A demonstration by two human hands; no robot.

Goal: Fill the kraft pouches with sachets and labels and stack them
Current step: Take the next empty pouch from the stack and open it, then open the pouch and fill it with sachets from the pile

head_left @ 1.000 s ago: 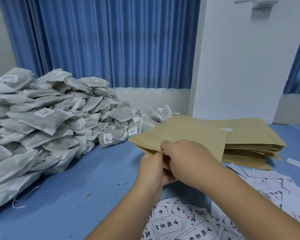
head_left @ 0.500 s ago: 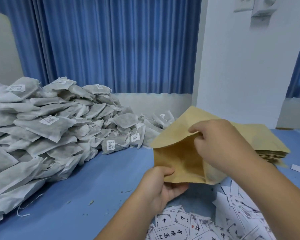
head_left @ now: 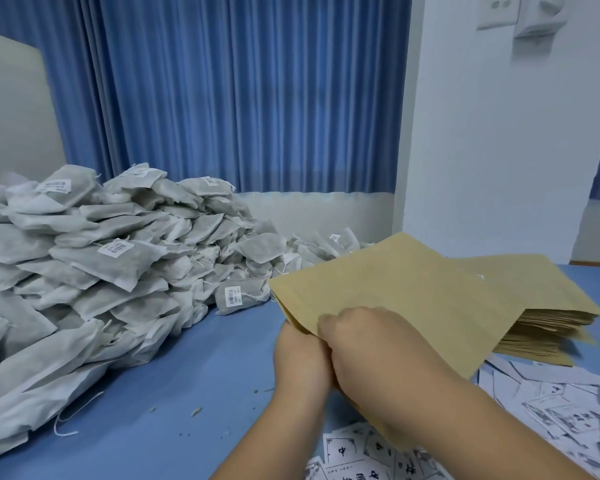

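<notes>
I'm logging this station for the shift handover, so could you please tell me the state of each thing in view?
Kraft pouch: lifted, flat, gripped at its near edge by both hands.
Left hand: grips the pouch edge.
Right hand: grips the pouch edge.
Pouch stack: lying flat on the table.
Sachets: heaped loosely on the table.
Labels: scattered loose on the table.
Curtain: drawn shut.

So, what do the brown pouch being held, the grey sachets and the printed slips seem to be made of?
The pouch looks like kraft paper: matte tan, flat, crisp edges. The sachets seem non-woven fabric or filter paper: soft, grey-white, slightly see-through, with strings. The slips look like plain white paper, matte, black print.
</notes>
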